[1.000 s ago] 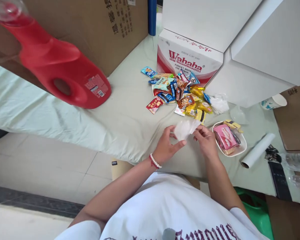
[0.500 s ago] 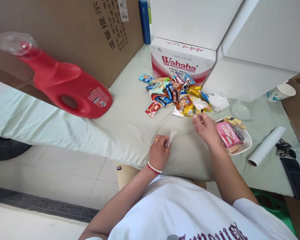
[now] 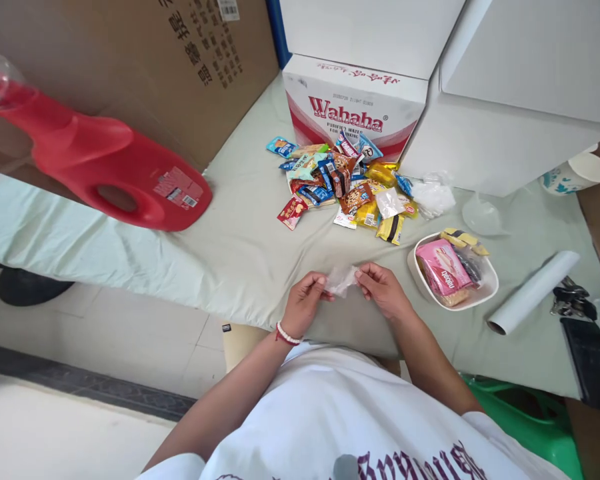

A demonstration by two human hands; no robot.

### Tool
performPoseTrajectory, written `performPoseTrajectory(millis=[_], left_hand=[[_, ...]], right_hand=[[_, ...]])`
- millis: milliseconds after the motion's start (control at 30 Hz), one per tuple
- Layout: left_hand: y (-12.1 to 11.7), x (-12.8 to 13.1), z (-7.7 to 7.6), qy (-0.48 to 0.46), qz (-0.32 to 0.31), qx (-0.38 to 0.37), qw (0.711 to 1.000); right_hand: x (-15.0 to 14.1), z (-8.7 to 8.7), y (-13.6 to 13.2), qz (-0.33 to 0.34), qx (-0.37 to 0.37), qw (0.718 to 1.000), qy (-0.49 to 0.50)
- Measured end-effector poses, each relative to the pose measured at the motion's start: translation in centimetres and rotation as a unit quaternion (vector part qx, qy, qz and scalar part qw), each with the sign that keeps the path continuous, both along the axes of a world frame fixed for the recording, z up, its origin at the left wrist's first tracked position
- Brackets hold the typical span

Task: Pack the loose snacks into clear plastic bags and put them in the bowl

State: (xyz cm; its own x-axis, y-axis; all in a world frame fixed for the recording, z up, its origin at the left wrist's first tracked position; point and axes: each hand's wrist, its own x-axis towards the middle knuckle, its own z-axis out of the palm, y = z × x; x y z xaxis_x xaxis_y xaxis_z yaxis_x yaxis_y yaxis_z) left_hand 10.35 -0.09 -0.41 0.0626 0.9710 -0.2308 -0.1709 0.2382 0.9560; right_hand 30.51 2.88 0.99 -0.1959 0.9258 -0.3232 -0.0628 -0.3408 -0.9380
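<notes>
Stretched between my two hands is a small clear plastic bag (image 3: 341, 281), just above the near part of the table. My left hand (image 3: 305, 299), wearing a white bead bracelet, pinches its left end. The right end is pinched by my right hand (image 3: 383, 288). Beyond them lies a heap of wrapped snacks (image 3: 343, 180), with a yellow-and-black packet (image 3: 390, 228) at its near edge. Right of my right hand, a white plastic bowl (image 3: 491, 288) holds a pink wafer packet (image 3: 444, 268) and other snacks.
A white Wahaba-style water carton (image 3: 347, 117) stands behind the snacks. On the left leans a red detergent bottle (image 3: 115, 170). Clear plastic bags (image 3: 434, 195), a white roll (image 3: 533, 293), keys (image 3: 573, 299), a black phone (image 3: 591, 360) and paper cups (image 3: 575, 175) lie or stand to the right.
My right hand has come back from the snack heap to grip the plastic bag's right end. The yellow-and-black packet now lies at the heap's edge. The bag is spread wider.
</notes>
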Motion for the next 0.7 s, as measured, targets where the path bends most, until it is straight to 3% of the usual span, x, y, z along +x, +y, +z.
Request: performPoseTrajectory(millis=[200,333,467,533,700], left_hand=[[-0.3,-0.6,-0.2,-0.068,0.092,-0.055,0.992],[-0.1,-0.5,-0.1,-0.092,0.124,-0.049,0.987],[-0.3,-0.8,0.1,-0.064,0.113,-0.033,0.991],[-0.3,-1.1,0.6,-0.033,0.098,-0.016,0.994],[0.1,-2.2,3.0,0.046,0.014,0.048,0.998]], right_hand=[[2.7,-1.0,-0.8,0.045,0.007,0.999,-0.018],[3.6,-0.9,-1.1,0.090,0.061,0.987,-0.115],[4.5,0.7,-0.8,0.140,0.165,0.941,-0.260],[4.7,1.9,-0.6,0.130,0.209,0.925,-0.289],[3.0,4.4,-0.8,0.053,0.267,0.927,-0.258]])
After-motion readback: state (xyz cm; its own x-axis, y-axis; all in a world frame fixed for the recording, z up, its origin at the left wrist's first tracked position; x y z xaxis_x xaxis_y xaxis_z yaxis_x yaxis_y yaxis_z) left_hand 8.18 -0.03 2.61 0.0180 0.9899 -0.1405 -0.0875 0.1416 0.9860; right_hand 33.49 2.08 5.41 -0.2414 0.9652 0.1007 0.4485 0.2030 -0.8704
